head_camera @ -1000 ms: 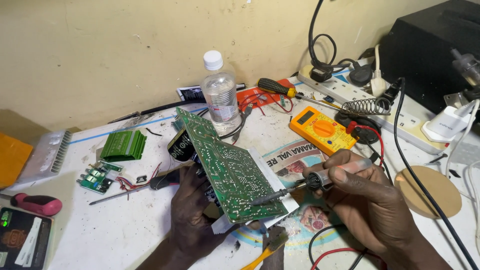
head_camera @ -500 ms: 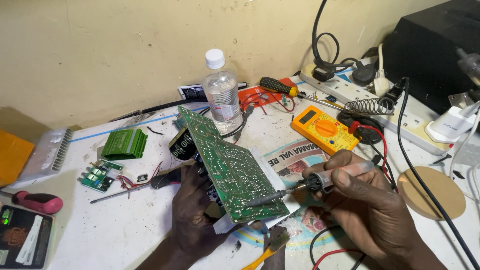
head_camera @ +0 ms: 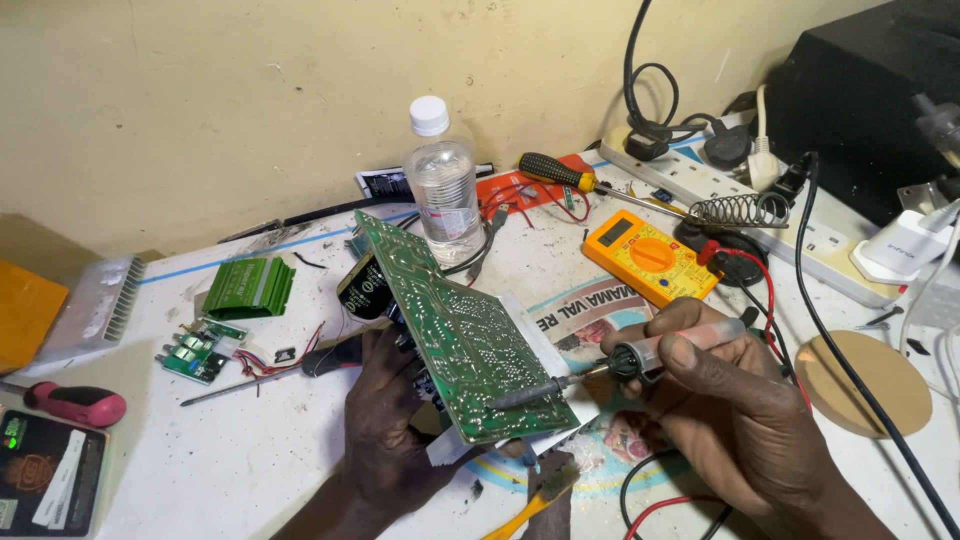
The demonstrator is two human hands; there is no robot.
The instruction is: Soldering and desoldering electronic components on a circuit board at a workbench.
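Tilting the stiff, light green printed circuit board (head_camera: 455, 340), the left hand (head_camera: 385, 430) clasped its fragile underside edge; the right hand (head_camera: 730, 400) pinched a black-tipped soldering iron (head_camera: 590, 372) against it.

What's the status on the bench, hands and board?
Left hand props green circuit board tilted, solder side up. Right hand holds soldering iron, tip on board's lower edge. Water bottle behind, clear of the work.
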